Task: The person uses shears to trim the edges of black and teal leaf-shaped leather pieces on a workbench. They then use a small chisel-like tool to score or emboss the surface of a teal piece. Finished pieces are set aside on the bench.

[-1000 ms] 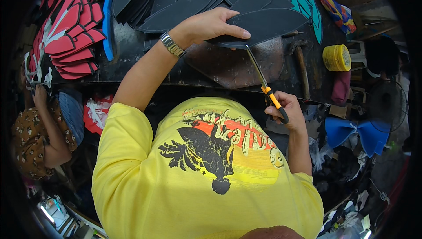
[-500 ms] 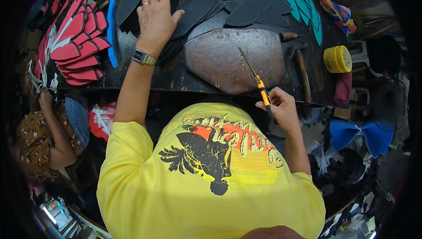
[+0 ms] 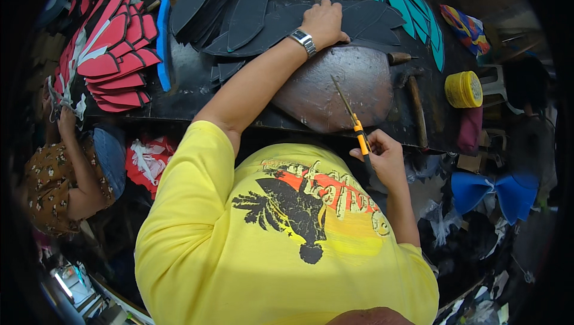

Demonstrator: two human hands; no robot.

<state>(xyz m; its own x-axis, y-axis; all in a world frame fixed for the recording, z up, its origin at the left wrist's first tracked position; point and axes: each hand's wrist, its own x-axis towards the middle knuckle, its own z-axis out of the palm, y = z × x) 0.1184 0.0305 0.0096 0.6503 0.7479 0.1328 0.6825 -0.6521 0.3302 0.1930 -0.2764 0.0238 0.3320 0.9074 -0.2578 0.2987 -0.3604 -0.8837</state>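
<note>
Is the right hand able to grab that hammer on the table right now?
Probably not just yet: the right hand is holding the orange-and-black scissors. Otherwise the way looks free, since the hammer's wooden handle lies close by with nothing covering it.

Moderate light leaves a pale sheen on the brown slab [image 3: 315, 91], while the bent fisheye rim fades black.
</note>
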